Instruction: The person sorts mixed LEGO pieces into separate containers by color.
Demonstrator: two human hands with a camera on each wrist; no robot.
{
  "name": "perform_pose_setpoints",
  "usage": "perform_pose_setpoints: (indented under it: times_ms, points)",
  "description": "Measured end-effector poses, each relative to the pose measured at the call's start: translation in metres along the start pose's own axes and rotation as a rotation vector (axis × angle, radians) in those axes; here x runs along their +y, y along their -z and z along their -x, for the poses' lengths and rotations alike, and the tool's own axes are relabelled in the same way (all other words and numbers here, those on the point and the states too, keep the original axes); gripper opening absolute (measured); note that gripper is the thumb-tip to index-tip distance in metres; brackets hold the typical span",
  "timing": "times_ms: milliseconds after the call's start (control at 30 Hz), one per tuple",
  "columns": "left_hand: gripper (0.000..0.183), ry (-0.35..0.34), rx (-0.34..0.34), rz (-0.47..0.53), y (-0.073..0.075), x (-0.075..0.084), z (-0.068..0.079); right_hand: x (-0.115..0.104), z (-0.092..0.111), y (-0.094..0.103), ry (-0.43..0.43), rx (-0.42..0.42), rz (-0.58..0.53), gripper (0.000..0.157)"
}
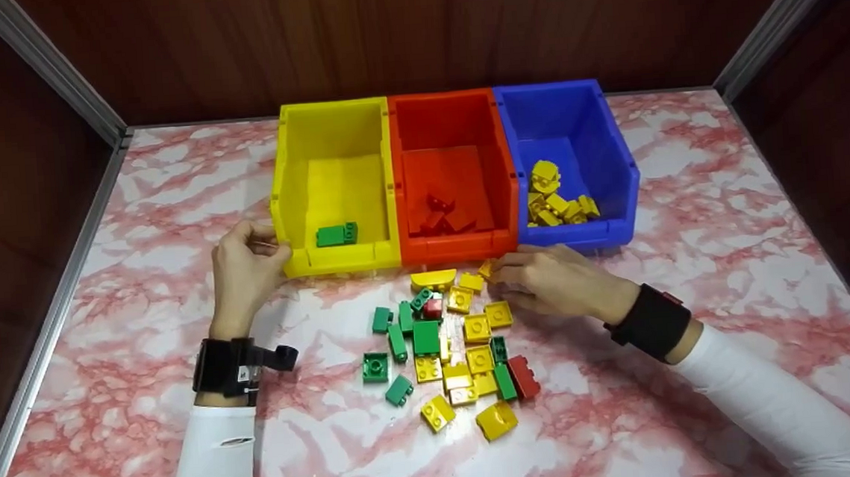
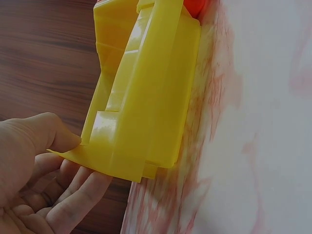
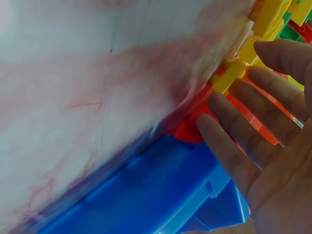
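Note:
My left hand pinches the front left corner of the yellow bin. In the left wrist view the thumb lies on one side of the bin's rim and the fingers on the other. My right hand is in front of the red bin and the blue bin. The right wrist view shows its fingers extended, with a small yellow brick at the fingertips; whether they touch it I cannot tell. The palm holds nothing.
Loose green, yellow and red bricks, among them a green brick and a red brick, lie before the bins. Green pieces are in the yellow bin, red pieces in the red, yellow pieces in the blue. Wooden panels enclose the table.

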State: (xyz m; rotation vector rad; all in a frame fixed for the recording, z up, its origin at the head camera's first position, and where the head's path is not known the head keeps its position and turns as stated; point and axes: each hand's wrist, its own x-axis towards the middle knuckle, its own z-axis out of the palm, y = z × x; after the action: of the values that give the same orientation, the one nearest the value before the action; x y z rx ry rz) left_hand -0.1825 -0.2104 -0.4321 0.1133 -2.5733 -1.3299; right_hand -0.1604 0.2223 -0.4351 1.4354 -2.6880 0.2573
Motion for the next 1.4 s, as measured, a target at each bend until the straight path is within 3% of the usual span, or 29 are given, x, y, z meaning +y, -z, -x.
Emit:
perform_pose_setpoints:
  times_ms: [533, 633, 867, 1067, 1233, 1400]
  points:
    - [0.019, 0.017, -0.007, 0.005, 0.002, 0.001, 0.001, -0.006, 0.048, 0.006, -0.052, 0.012, 0.036, 0.027]
    - [0.019, 0.021, -0.007, 0.003, 0.003, 0.000, 0.002, -0.008, 0.052, 0.008, -0.054, 0.015, 0.034, 0.026]
    - [0.020, 0.002, 0.007, -0.007, 0.001, -0.002, 0.000, -0.006, 0.043, 0.017, -0.058, 0.106, -0.013, 0.034]
    - [0.020, -0.007, 0.009, -0.007, 0.000, -0.003, 0.000, 0.000, 0.034, 0.015, -0.088, 0.003, -0.062, 0.050]
    - [0.020, -0.004, -0.005, -0.006, 0.000, -0.001, -0.001, 0.003, 0.028, 0.007, -0.132, -0.094, -0.070, 0.030]
    - [0.020, -0.002, -0.010, 0.000, 0.000, 0.000, -0.001, 0.002, 0.024, 0.004, -0.174, -0.141, -0.095, 0.015]
